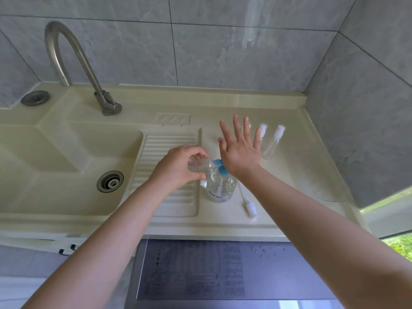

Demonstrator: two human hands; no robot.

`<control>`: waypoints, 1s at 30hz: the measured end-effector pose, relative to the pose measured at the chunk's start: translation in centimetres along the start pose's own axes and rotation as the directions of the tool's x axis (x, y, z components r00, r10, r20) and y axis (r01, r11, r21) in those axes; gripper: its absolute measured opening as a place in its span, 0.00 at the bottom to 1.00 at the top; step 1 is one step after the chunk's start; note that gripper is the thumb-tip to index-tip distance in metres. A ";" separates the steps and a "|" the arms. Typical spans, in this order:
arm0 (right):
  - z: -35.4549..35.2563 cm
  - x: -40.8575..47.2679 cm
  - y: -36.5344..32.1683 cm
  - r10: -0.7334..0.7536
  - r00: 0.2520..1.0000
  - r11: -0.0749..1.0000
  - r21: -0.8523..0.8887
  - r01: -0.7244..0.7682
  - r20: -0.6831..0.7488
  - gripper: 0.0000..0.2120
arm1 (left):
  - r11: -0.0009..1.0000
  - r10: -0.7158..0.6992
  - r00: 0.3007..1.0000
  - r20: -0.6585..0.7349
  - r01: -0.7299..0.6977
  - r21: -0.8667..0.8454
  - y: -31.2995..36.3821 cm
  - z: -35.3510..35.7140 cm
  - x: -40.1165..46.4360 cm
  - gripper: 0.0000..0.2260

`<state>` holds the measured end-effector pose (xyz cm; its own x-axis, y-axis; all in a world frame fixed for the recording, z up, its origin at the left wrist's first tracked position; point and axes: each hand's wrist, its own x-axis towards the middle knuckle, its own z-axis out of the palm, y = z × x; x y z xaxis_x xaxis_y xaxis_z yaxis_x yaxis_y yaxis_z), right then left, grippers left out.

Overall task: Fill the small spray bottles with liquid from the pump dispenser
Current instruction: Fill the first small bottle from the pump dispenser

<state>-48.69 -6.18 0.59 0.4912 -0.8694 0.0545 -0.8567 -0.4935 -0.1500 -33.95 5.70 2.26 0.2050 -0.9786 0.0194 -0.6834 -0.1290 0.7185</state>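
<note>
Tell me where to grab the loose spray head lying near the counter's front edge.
Pinch the spray head by its white cap, coming from above. It lies flat on the counter, its thin tube pointing toward the dispenser; the cap is the widest, firmest part.

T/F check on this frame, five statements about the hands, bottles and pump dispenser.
1. The left hand grips a small clear bottle, tilted with its mouth at the blue pump nozzle. True.
2. The right hand is curled round a spray bottle. False: its fingers are spread and it holds nothing.
3. The pump dispenser stands inside the sink basin. False: it stands on the counter, beside the ribbed drainboard.
4. A loose white spray head with its dip tube lies on the counter right of the dispenser. True.
5. The capped spray bottles lie beyond the right hand. True.
</note>
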 end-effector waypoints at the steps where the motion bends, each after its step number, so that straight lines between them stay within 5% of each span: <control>1: 0.0 0.0 0.0 0.002 1.000 1.000 -0.010 -0.002 0.000 0.26 | 1.000 -0.001 1.000 -0.001 0.001 -0.001 -0.1 0.1 0.0 0.22; 30: -1.3 0.1 0.4 -0.057 0.998 0.996 -0.064 0.055 -0.026 0.27 | 1.000 -0.010 1.000 -0.016 0.010 -0.021 -0.2 -0.1 -0.2 0.22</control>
<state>-49.17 -6.52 1.80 0.5347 -0.8404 0.0883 -0.8368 -0.5411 -0.0833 -33.80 5.91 2.15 0.2233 -0.9745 0.0231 -0.6664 -0.1353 0.7333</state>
